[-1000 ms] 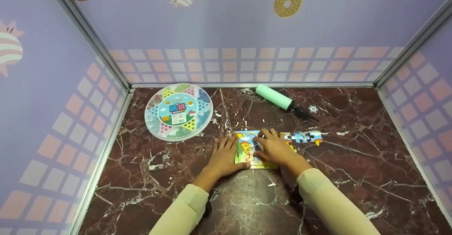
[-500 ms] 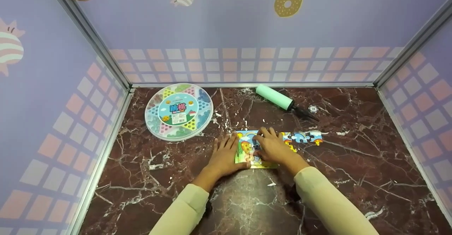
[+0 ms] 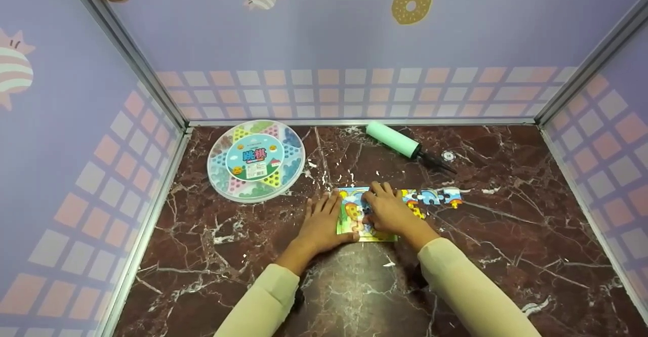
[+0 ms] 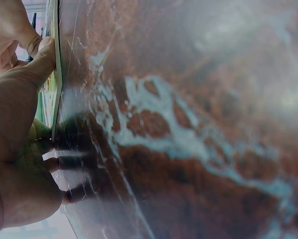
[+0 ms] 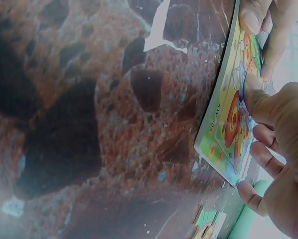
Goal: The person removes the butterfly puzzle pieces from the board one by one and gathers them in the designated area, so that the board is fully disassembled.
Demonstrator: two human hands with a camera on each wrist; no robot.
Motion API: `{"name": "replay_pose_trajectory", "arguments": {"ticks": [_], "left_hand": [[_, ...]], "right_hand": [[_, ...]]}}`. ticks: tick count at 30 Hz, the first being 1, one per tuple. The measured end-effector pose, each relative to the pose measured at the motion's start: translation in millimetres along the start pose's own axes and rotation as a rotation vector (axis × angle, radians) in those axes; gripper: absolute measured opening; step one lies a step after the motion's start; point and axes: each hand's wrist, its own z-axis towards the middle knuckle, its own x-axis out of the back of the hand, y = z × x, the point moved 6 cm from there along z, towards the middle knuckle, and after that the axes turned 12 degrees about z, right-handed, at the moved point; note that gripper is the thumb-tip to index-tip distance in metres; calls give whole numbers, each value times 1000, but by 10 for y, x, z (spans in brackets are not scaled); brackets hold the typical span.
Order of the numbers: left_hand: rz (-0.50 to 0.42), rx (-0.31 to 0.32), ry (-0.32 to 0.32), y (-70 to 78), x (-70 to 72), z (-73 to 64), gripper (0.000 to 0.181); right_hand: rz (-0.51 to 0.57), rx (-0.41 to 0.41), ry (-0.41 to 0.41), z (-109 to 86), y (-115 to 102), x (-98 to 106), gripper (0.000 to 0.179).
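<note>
Between the left hand point(image 3: 322, 225) and right hand point(image 3: 391, 213) lies the puzzle point(image 3: 353, 210); the left lies spread, thumb over its near edge, likely to steady it; the right bends onto it, pressing or pinching, I cannot tell; pieces point(image 3: 431, 195) sit just rightward, presumably for reach.

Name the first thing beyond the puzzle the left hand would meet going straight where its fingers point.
Probably the back wall: the left hand seems aimed between the disc and pump, though depth is unclear.
</note>
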Motion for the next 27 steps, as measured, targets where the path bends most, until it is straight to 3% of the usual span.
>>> {"name": "replay_pose_trajectory", "arguments": {"ticks": [27], "left_hand": [[-20,0,-9,-3,-2,-3,117]], "right_hand": [[40,31,30,26,6,-5,46]]}}
